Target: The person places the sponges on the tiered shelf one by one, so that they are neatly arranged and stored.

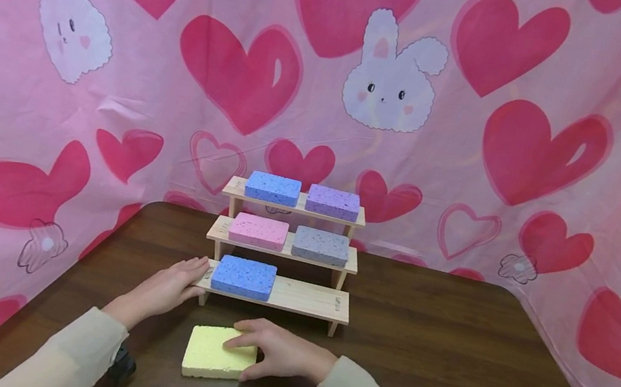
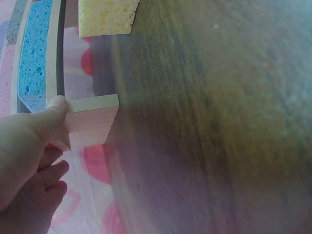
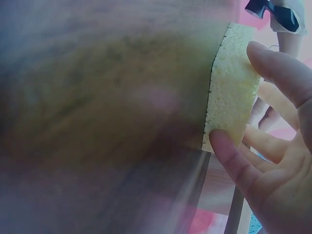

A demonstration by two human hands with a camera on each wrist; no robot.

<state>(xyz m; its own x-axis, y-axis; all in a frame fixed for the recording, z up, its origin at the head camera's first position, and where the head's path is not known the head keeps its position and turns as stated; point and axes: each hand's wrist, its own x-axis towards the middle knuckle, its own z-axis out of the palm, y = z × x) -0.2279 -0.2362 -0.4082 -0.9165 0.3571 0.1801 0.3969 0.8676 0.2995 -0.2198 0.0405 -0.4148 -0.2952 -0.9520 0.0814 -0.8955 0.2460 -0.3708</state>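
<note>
A yellow sponge lies on the table in front of a three-step wooden stand. My right hand grips this sponge at its right end, thumb at the near corner and other fingers over the top and far edge. In the right wrist view the thumb and a finger touch the sponge. My left hand holds the left end of the lowest step, next to a blue sponge. In the left wrist view its thumb presses the step's front edge, and several fingers curl beyond the end.
On the middle step sit a pink sponge and a grey sponge. A second blue sponge and a purple sponge occupy the top step. Behind the brown table hangs a pink cloth with hearts and rabbits.
</note>
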